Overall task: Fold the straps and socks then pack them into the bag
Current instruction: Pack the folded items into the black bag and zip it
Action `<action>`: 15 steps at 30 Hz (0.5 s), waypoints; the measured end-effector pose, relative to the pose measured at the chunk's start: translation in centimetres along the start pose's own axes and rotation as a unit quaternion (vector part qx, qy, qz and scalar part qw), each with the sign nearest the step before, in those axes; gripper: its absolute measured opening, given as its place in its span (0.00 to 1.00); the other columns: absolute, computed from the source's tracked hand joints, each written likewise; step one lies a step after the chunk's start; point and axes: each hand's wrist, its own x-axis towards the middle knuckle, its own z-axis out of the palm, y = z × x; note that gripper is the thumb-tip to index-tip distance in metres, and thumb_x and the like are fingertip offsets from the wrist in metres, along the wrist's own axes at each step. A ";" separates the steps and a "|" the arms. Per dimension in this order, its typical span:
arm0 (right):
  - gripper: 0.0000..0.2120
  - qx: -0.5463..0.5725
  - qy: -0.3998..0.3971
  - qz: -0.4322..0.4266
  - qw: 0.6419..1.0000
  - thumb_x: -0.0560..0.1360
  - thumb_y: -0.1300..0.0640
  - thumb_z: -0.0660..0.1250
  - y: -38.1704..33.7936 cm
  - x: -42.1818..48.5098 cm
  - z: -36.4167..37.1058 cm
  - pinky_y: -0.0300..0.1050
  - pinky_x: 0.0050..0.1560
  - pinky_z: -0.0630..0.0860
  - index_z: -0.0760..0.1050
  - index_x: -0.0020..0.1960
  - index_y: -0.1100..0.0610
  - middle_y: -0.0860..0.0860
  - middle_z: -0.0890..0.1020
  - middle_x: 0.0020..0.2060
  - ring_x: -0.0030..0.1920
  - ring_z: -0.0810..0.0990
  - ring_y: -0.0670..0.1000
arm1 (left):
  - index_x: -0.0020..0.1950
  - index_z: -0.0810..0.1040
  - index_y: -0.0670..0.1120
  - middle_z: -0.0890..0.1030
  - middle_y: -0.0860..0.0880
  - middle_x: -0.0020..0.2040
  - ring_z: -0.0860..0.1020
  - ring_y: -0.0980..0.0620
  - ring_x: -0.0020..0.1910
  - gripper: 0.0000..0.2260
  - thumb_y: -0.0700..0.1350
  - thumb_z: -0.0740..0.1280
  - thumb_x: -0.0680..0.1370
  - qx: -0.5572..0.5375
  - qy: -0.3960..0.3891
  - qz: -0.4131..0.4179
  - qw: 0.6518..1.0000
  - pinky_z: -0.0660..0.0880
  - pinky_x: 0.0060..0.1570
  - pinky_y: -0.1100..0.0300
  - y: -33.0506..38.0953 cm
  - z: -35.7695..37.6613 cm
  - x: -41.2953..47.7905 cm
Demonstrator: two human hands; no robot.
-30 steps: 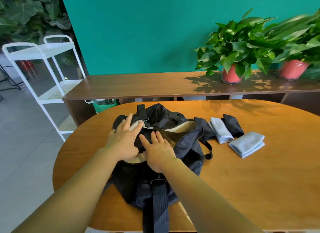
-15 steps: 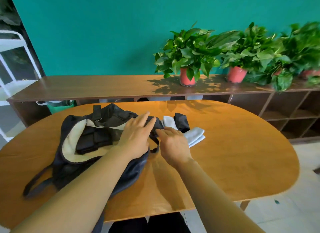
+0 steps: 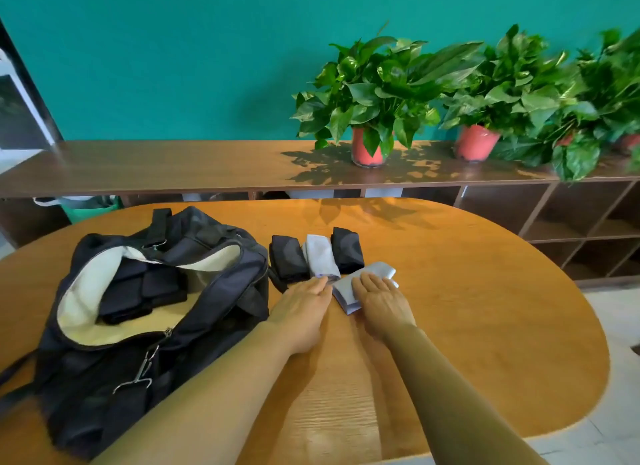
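Moved: both hands were at the bag's mouth 1 s ago; now they're off it & over at the socks, to the bag's R. Head view has swung rightward too, so the bag sits further L in frame.
L hand [image 3: 304, 303]: palm down, fingers straight & together, nothing gripped. Tips touch the near end of the far grey sock [image 3: 319, 256].
R hand [image 3: 379, 296]: flat, fingers straight, lying on top of the near grey sock [image 3: 377, 270]. No pinch, no curl.
Near grey sock: folded, lies slantwise on the table. Its near corner sticks out between the two hands & its far end shows past the R fingertips.
Sock row: L black sock [image 3: 288, 259], far grey sock, R black sock [image 3: 347, 248]. All folded, side by side & touching, just R of the bag, behind the hands.
Bag [image 3: 225, 291]: black, on the table's L part, mouth wide open, cream lining [image 3: 81, 288] showing.
Straps [image 3: 140, 291]: dark folded bundles, already inside the bag, lying on the lining.
Clip [image 3: 136, 378]: metal, on the bag's near side, w/ dark webbing hanging toward the table edge.
Table [image 3: 467, 326]: oval, wood top. Both forearms reach across its near edge.
Background: long wooden sideboard [image 3: 173, 163] against a teal wall [image 3: 173, 49]. Leafy plants [image 3: 374, 94] in red pots stand on its R half. Green bin [image 3: 91, 211] under its L end.
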 end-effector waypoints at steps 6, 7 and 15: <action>0.14 -0.010 0.033 0.034 0.999 0.69 0.64 0.66 -0.2 1.0 0.3 0.50 0.65 0.67 0.76 0.54 0.58 0.58 0.80 0.46 0.53 0.76 0.61 | 0.79 0.50 0.46 0.47 0.49 0.80 0.48 0.48 0.78 0.30 0.34 0.56 0.79 -0.028 -0.006 -0.001 1.000 0.55 0.72 0.55 -0.5 -0.3 -0.5; 0.12 -0.021 0.039 0.036 0.998 0.62 0.64 0.72 -0.3 0.8 0.3 0.51 0.59 0.73 0.79 0.44 0.58 0.58 0.81 0.37 0.44 0.79 0.61 | 0.79 0.50 0.46 0.47 0.49 0.80 0.49 0.49 0.78 0.30 0.34 0.56 0.79 -0.033 -0.001 0.002 0.999 0.55 0.72 0.55 -0.5 -0.5 -0.9; 0.20 -0.053 0.063 0.044 0.996 0.47 0.60 0.78 -1.9 -2.8 0.6 0.51 0.36 0.75 0.79 0.39 0.58 0.56 0.75 0.31 0.32 0.75 0.60 | 0.77 0.60 0.48 0.62 0.52 0.76 0.60 0.52 0.74 0.28 0.32 0.57 0.78 -0.061 0.098 0.040 0.992 0.65 0.68 0.52 -2.6 -2.9 -6.8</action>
